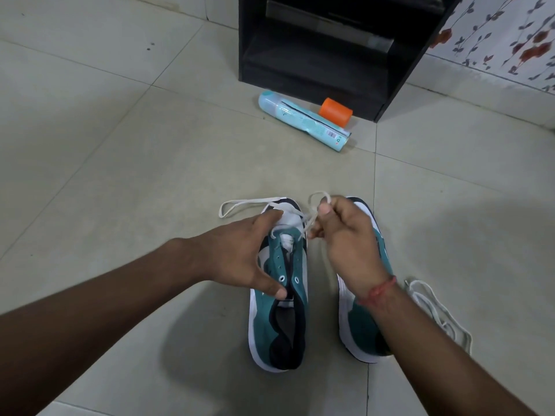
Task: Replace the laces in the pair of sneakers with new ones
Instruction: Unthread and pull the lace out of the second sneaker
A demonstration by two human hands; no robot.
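Observation:
Two teal, white and black sneakers stand side by side on the tiled floor, toes pointing away from me. My left hand point(240, 256) grips the left sneaker point(279, 313) across its upper, thumb by the top eyelets. A white lace point(240, 204) runs only through that shoe's lowest eyelets; one end loops out over the floor to the left. My right hand point(348, 244) pinches the lace's other end above the toe. It covers much of the right sneaker point(363, 325). A second white lace point(435, 310) lies loose on the floor to the right.
A light blue spray can point(300, 120) lies on its side with an orange cap point(335, 111) beside it, in front of a black open cabinet point(327, 49). A floral-patterned wall point(510, 37) is at the far right.

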